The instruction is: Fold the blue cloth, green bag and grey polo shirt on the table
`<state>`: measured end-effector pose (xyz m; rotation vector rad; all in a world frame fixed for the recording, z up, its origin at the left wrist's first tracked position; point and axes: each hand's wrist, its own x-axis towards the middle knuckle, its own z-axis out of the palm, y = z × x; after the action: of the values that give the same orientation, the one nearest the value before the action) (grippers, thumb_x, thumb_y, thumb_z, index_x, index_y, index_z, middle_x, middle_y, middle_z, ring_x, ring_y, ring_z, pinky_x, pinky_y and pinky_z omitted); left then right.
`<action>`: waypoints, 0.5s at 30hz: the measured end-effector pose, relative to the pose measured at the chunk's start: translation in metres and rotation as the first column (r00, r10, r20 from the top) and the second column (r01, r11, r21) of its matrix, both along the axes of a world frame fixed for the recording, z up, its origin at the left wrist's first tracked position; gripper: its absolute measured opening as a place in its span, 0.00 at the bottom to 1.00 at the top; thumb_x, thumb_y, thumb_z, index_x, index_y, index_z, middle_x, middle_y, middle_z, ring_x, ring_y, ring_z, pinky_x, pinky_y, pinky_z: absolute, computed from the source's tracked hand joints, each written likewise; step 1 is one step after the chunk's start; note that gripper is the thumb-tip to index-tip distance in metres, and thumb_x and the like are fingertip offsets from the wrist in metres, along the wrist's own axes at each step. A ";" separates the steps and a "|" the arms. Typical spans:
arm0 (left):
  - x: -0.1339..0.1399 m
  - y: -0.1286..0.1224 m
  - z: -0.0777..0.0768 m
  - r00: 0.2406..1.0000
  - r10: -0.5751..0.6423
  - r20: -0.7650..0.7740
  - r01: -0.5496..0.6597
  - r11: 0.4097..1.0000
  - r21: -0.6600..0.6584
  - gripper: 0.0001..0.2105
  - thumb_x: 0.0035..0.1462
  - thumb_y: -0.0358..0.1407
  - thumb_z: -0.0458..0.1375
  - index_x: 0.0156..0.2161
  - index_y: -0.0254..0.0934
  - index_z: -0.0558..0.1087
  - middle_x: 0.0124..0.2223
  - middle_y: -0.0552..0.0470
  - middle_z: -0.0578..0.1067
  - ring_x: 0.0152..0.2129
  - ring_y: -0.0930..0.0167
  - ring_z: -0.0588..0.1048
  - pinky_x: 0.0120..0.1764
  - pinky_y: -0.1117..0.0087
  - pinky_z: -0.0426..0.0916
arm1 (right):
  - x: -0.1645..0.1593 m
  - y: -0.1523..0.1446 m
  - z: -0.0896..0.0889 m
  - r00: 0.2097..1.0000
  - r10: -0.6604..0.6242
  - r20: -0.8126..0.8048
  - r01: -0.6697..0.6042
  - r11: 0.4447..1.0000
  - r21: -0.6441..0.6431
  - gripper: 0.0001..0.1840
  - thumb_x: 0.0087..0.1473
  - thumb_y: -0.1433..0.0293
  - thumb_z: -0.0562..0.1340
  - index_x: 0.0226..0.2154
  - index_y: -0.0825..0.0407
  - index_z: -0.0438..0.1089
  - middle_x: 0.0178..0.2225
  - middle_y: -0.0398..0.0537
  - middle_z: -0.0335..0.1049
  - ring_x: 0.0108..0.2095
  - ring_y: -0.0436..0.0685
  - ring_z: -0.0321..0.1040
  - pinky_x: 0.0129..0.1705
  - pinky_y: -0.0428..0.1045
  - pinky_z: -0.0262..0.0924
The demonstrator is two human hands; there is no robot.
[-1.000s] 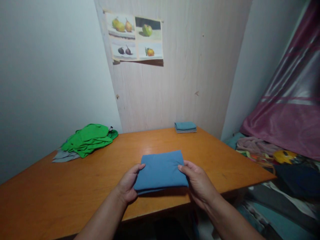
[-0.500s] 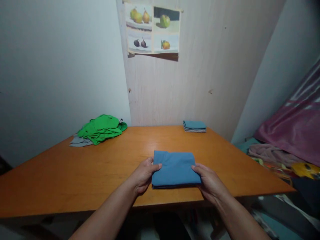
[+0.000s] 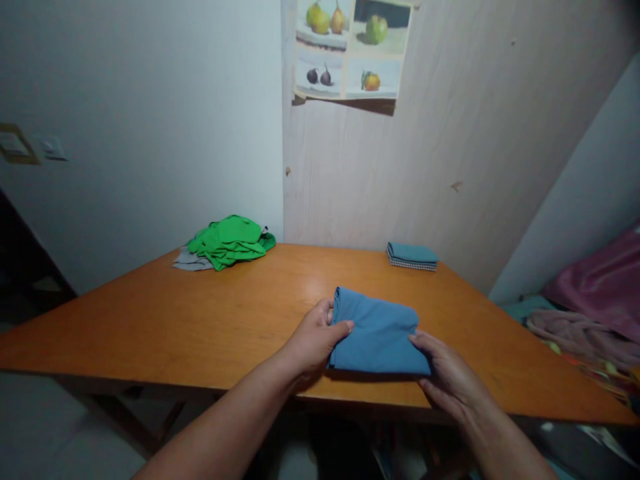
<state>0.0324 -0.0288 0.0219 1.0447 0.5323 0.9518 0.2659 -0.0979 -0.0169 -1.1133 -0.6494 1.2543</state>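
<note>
A folded blue cloth (image 3: pixel 377 337), perhaps a garment, is held between my two hands over the front part of the wooden table (image 3: pixel 240 313). My left hand (image 3: pixel 317 337) grips its left side, thumb on top and fingers underneath. On the right side, my right hand (image 3: pixel 443 367) pinches the cloth, its thumb near the edge. The bundle tilts slightly, and layered folds show at its upper left corner. The fingers beneath the cloth are mostly hidden.
A crumpled green garment (image 3: pixel 233 240) lies on a grey cloth (image 3: pixel 193 260) at the table's back left. Folded cloths (image 3: pixel 413 255), blue-green above a checked one, are stacked at the back right. Pink fabric (image 3: pixel 600 280) is heaped beyond the right edge. A fruit poster (image 3: pixel 350 57) hangs behind.
The view has turned to the left. Both hands still hold the blue cloth, which has gone from nearly level to tilted, its left end raised.
</note>
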 end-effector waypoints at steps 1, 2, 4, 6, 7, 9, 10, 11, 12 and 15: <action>-0.001 0.001 -0.002 1.000 0.004 -0.009 -0.004 1.000 -0.002 0.21 0.49 0.33 0.70 0.46 0.35 0.68 0.43 0.46 0.78 0.35 0.68 0.78 0.43 0.65 0.72 | 0.000 0.000 0.002 1.000 0.003 0.010 -0.003 1.000 -0.013 0.07 0.52 0.68 0.66 0.37 0.49 0.75 0.37 0.45 0.80 0.31 0.55 0.74 0.31 0.47 0.68; -0.001 0.003 -0.004 1.000 0.007 -0.021 -0.007 1.000 -0.008 0.21 0.49 0.33 0.70 0.46 0.35 0.68 0.42 0.46 0.78 0.34 0.68 0.78 0.42 0.65 0.72 | 0.000 0.000 0.003 1.000 0.005 0.024 -0.004 1.000 -0.030 0.07 0.53 0.66 0.66 0.36 0.49 0.74 0.37 0.45 0.80 0.32 0.56 0.74 0.32 0.48 0.69; -0.002 0.007 -0.010 0.998 0.023 -0.055 -0.024 0.999 -0.028 0.21 0.49 0.33 0.69 0.47 0.36 0.67 0.40 0.47 0.78 0.33 0.69 0.77 0.40 0.66 0.72 | -0.001 0.002 0.006 0.997 -0.001 0.082 0.006 0.999 -0.052 0.09 0.54 0.62 0.65 0.35 0.49 0.73 0.38 0.47 0.80 0.34 0.59 0.76 0.33 0.50 0.70; -0.003 0.010 -0.016 0.994 0.044 -0.105 -0.050 0.998 -0.050 0.21 0.49 0.31 0.68 0.47 0.36 0.67 0.40 0.47 0.78 0.33 0.69 0.77 0.40 0.67 0.71 | -0.001 0.005 0.007 0.980 -0.022 0.199 0.031 0.999 -0.041 0.11 0.54 0.60 0.65 0.36 0.49 0.73 0.39 0.49 0.81 0.36 0.60 0.76 0.35 0.51 0.70; -0.003 0.012 -0.019 0.990 0.052 -0.134 -0.060 0.997 -0.056 0.21 0.49 0.30 0.67 0.47 0.36 0.66 0.40 0.47 0.77 0.33 0.69 0.77 0.40 0.67 0.71 | -0.001 0.007 0.006 0.960 -0.030 0.278 0.040 0.999 -0.028 0.12 0.53 0.60 0.65 0.37 0.49 0.74 0.39 0.50 0.81 0.36 0.61 0.77 0.37 0.52 0.71; -0.005 0.016 -0.024 0.979 0.081 -0.188 -0.092 0.995 -0.050 0.21 0.51 0.28 0.65 0.49 0.36 0.65 0.42 0.45 0.77 0.34 0.69 0.77 0.41 0.67 0.71 | 0.003 0.010 0.003 0.886 -0.071 0.459 0.081 0.997 -0.003 0.15 0.53 0.59 0.65 0.41 0.50 0.74 0.41 0.52 0.80 0.39 0.62 0.77 0.40 0.54 0.71; -0.007 0.018 -0.025 0.970 0.120 -0.211 -0.130 0.991 -0.036 0.21 0.51 0.28 0.64 0.50 0.36 0.65 0.43 0.44 0.76 0.35 0.69 0.77 0.42 0.67 0.70 | 0.007 0.011 0.001 0.828 -0.102 0.552 0.113 0.993 0.013 0.19 0.54 0.58 0.64 0.44 0.50 0.74 0.42 0.54 0.80 0.40 0.63 0.77 0.42 0.55 0.71; -0.009 0.020 -0.025 0.957 0.172 -0.235 -0.181 0.983 -0.014 0.21 0.52 0.27 0.63 0.51 0.36 0.65 0.45 0.43 0.76 0.37 0.68 0.76 0.43 0.67 0.70 | 0.011 0.012 -0.002 0.757 -0.140 0.638 0.152 0.988 0.036 0.22 0.54 0.56 0.64 0.47 0.51 0.73 0.44 0.55 0.79 0.42 0.64 0.76 0.45 0.56 0.71; -0.012 0.022 -0.025 0.938 0.230 -0.260 -0.234 0.972 0.015 0.20 0.53 0.27 0.62 0.51 0.36 0.65 0.47 0.42 0.75 0.39 0.68 0.76 0.44 0.67 0.69 | 0.015 0.013 -0.004 0.678 -0.182 0.712 0.191 0.979 0.069 0.25 0.55 0.55 0.63 0.50 0.52 0.72 0.45 0.57 0.79 0.45 0.64 0.76 0.48 0.58 0.70; -0.024 0.029 -0.022 0.880 0.327 -0.344 -0.302 0.945 0.126 0.14 0.55 0.29 0.60 0.48 0.35 0.69 0.48 0.42 0.74 0.41 0.68 0.74 0.44 0.69 0.67 | 0.025 0.014 -0.002 0.441 -0.277 0.854 0.225 0.955 0.194 0.30 0.57 0.52 0.61 0.55 0.53 0.71 0.51 0.59 0.76 0.51 0.66 0.73 0.55 0.61 0.66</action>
<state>0.0087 0.0005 0.0003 1.2283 1.0065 1.0733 0.2913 -0.0838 -0.0188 -1.7435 -1.2168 0.2875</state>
